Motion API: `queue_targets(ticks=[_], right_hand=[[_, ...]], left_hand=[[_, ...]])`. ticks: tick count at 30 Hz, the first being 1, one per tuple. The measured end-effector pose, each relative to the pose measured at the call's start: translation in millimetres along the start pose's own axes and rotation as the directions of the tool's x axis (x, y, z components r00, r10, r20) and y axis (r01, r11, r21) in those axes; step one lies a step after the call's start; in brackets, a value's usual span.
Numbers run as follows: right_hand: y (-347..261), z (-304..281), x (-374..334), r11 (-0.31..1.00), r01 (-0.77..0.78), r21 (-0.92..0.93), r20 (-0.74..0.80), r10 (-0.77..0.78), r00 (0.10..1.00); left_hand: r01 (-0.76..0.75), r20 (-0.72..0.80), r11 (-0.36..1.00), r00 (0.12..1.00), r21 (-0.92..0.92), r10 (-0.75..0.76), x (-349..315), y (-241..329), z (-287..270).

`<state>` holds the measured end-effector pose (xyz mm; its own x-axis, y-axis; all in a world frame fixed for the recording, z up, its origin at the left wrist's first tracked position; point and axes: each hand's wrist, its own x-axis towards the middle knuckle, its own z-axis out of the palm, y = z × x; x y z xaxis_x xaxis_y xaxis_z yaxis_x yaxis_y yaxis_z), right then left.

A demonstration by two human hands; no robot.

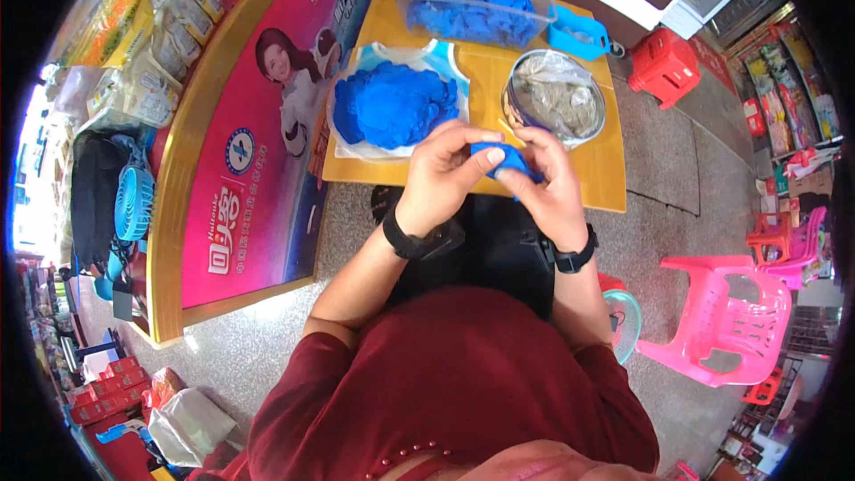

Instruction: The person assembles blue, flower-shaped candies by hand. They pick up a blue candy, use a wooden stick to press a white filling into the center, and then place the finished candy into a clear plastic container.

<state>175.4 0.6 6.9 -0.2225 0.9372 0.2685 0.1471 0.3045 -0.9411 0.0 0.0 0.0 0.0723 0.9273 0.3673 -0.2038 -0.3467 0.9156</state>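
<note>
Both my hands meet over the near edge of the table, around a small soft blue piece (pixel 508 160); its exact kind is unclear. My left hand (pixel 445 169) pinches it from the left, thumb on top. From the other side my right hand (pixel 550 180) closes on it with thumb and fingers. Just beyond my left hand, a heap of similar blue pieces (pixel 392 107) fills a white and light-blue tray (pixel 445 53). A round tin (pixel 510 107) lined with clear plastic, with greyish contents, stands beyond my right hand.
At the table's (pixel 485 80) far side are a clear plastic bin (pixel 548 13) of blue pieces and a small blue basket (pixel 595 46). A counter with a pink printed panel (pixel 236 214) rises at left. A pink chair (pixel 712 321) and a red stool (pixel 663 67) stand right.
</note>
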Motion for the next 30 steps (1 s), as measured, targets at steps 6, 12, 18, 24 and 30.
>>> queue_targets(ticks=[6, 12, 18, 24, 30], right_hand=[[-26, -10, 26, 0.969, -0.018, -0.248, 0.076, 0.038, 0.996], [-18, -46, 131, 0.968, -0.023, -0.250, 0.020, 0.029, 0.999], [29, -68, 278, 0.814, 0.027, -0.580, 0.006, -0.030, 1.000], [68, -53, 353, 0.815, -0.264, -0.516, -0.097, 0.250, 0.963], [36, -2, 295, 0.599, 0.255, -0.759, 0.144, -0.227, 0.963]], left_hand=[[0.055, -0.146, 0.981, 0.986, -0.188, -0.083, 8, -1, -4], [0.124, -0.219, 0.957, 0.958, -0.264, -0.185, 16, -4, -23], [0.178, -0.209, 0.929, 0.944, -0.324, -0.254, 16, -11, -26], [0.298, -0.104, 0.907, 0.934, -0.297, -0.341, 13, -14, -26], [0.250, -0.179, 0.917, 0.932, -0.310, -0.315, 20, -18, -49]])
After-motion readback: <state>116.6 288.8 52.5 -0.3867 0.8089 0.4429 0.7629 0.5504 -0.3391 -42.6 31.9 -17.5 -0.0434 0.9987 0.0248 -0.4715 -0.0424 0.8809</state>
